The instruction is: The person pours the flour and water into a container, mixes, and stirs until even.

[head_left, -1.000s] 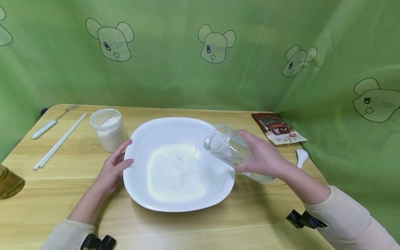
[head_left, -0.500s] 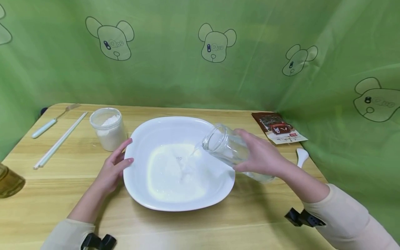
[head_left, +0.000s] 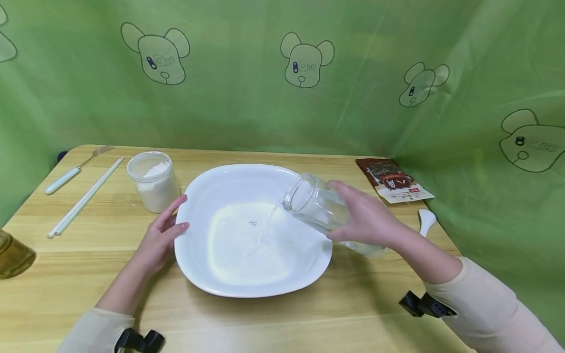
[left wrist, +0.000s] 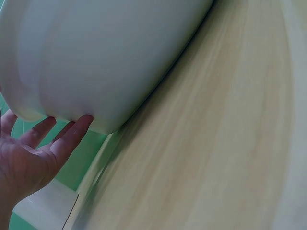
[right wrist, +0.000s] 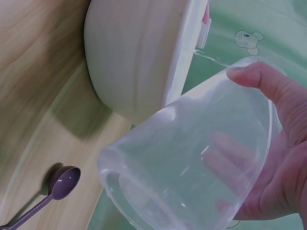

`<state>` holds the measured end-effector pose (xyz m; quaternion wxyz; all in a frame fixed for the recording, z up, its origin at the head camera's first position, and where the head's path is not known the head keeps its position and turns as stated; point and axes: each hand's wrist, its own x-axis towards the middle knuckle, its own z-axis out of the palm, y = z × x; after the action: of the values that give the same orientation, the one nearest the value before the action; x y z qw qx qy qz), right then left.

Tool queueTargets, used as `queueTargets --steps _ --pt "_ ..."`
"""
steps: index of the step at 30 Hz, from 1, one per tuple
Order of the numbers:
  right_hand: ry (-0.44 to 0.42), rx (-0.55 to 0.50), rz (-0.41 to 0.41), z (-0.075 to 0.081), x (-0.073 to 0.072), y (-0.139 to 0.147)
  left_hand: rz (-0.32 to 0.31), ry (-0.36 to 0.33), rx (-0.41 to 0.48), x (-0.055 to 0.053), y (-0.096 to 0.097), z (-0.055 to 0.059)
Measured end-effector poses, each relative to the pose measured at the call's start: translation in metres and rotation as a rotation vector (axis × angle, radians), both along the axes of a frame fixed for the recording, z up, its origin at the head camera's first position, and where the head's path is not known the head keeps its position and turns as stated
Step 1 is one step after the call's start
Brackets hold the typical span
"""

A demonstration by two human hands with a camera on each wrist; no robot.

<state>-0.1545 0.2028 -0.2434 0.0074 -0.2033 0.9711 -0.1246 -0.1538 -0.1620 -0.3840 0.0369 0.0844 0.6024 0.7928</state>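
Observation:
A white oval basin [head_left: 251,282] sits on the wooden table. My left hand [head_left: 156,240] holds its left rim, with the thumb over the edge; in the left wrist view the fingers [left wrist: 72,139] touch the outer wall. My right hand [head_left: 368,215] grips a clear glass jar [head_left: 315,208], tilted with its mouth over the basin's right side. A thin stream of water [head_left: 267,228] falls from the mouth into the basin. In the right wrist view, fingers show through the jar's wall.
A tub of white powder [head_left: 156,191] stands behind my left hand. White sticks [head_left: 86,198] and a blue-handled fork [head_left: 64,180] lie left, near an amber container [head_left: 13,257]. At right are a brown packet [head_left: 393,181] and a white spoon [head_left: 426,220]. The right wrist view shows a dark spoon [right wrist: 64,182].
The jar and my right hand have shifted slightly left while water keeps running into the basin. My left hand stays at the basin's rim.

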Motion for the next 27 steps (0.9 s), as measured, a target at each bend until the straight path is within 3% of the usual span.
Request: queueTargets --steps 27 --pt "-0.006 0.015 0.023 0.005 -0.009 -0.015 0.001 -0.004 -0.006 0.001 0.000 0.001"
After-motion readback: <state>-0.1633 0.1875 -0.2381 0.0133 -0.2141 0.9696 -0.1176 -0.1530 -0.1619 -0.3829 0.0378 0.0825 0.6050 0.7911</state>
